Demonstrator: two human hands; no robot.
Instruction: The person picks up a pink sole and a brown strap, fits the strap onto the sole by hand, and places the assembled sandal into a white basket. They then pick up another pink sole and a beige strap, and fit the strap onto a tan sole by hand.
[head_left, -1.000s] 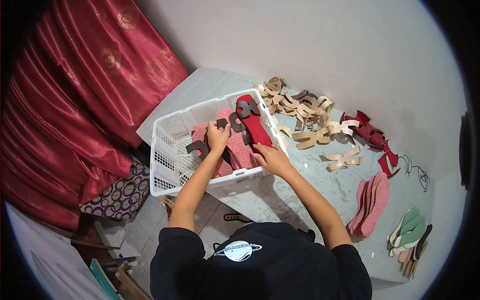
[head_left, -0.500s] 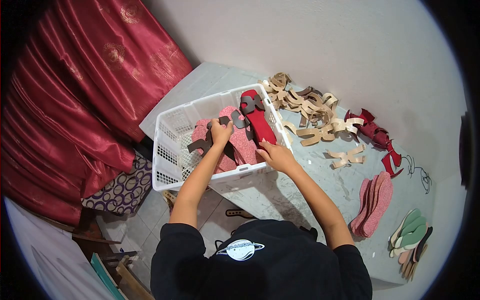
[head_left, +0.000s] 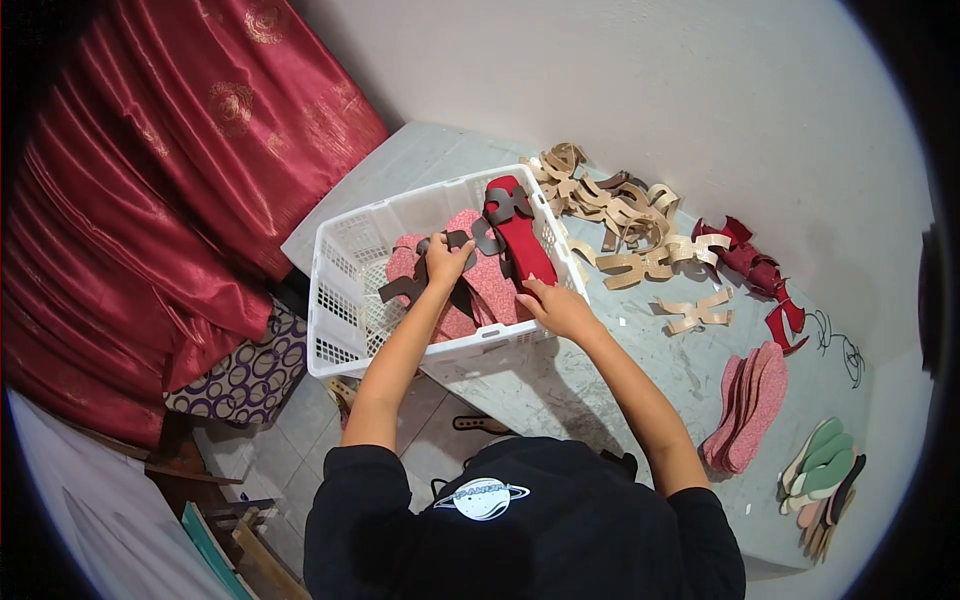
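Observation:
A white plastic basket [head_left: 325, 290] holds pink speckled soles [head_left: 490, 290], dark brown sandal straps [head_left: 402, 288] and a red sandal [head_left: 522, 245] with a dark strap over its toe end. My left hand [head_left: 446, 262] is inside the basket, its fingers closed on a dark brown strap above the pink soles. At the basket's near right corner, my right hand [head_left: 560, 308] pinches the heel end of the red sandal, thumb and fingers at its edge. The palms of both hands are hidden from above.
Beige straps [head_left: 620, 215] lie heaped beside the basket on the grey table [head_left: 590, 390]. Further right are dark red straps [head_left: 750, 268], a stack of pink soles [head_left: 745, 405], green insoles [head_left: 825, 460] and thin black cord [head_left: 835, 345]. A red curtain [head_left: 200, 180] hangs at left.
The view has shifted slightly. My right hand and the red sandal's heel end have moved a little within the basket's corner; my left hand keeps its hold on the strap.

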